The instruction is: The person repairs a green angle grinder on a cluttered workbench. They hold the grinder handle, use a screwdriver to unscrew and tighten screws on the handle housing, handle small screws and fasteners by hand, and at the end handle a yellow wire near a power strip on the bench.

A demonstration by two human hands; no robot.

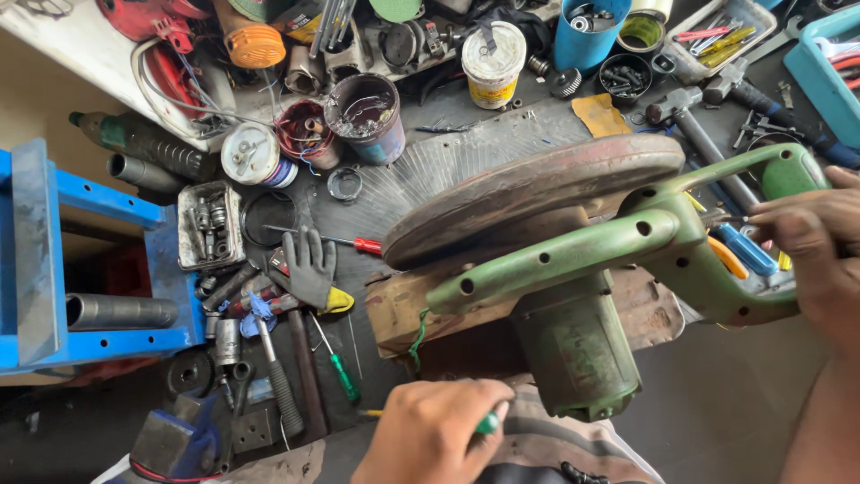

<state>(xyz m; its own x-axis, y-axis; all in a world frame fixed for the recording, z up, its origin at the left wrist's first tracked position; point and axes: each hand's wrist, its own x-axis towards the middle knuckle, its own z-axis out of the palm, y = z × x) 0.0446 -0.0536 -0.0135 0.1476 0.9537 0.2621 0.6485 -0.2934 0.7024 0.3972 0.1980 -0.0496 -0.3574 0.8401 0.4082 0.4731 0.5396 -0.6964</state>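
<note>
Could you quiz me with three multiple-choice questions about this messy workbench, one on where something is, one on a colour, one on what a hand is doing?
1. Where does the grey work glove lie?
A. left of the green power saw
B. on top of the saw's motor
C. inside the blue cup

2. What colour is the handle of the screwdriver beside the glove?
A. yellow
B. red
C. black

3. What is the left hand doing?
A. resting flat and empty
B. gripping a green-handled tool
C. holding a hammer

Answers:
1 A, the glove rests among loose tools left of the saw.
2 B, its grip shows red just right of the glove.
3 B, a green handle end pokes out of the closed fist, while the right hand is at the saw's handle.
</note>
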